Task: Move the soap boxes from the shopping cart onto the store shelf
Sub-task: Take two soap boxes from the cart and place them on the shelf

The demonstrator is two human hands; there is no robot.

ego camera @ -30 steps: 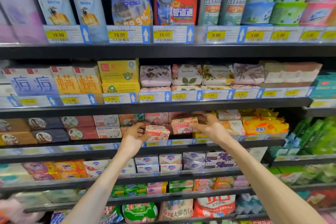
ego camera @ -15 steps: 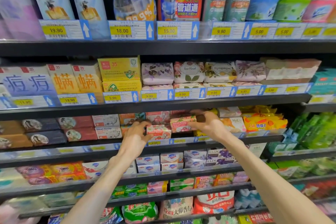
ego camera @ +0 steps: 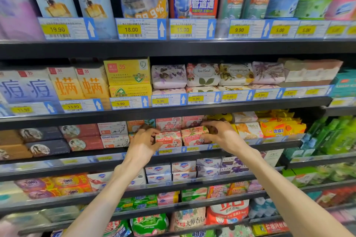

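Hands gripping two glossy pink rectangular soap boxes

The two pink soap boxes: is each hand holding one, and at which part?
Yes. Left hand grips the left pink box at its left end; right hand grips the right pink box at its right end.

Dark shelving tiers (yellow price tags)

Both bare forearms reaching up from the lower edge toward the middle of the frame, converging. Left hand just left of centre, fingers curled, thumb opposing in a pinch. Right hand just right of centre, fingers curled in a grip, wrist bent.
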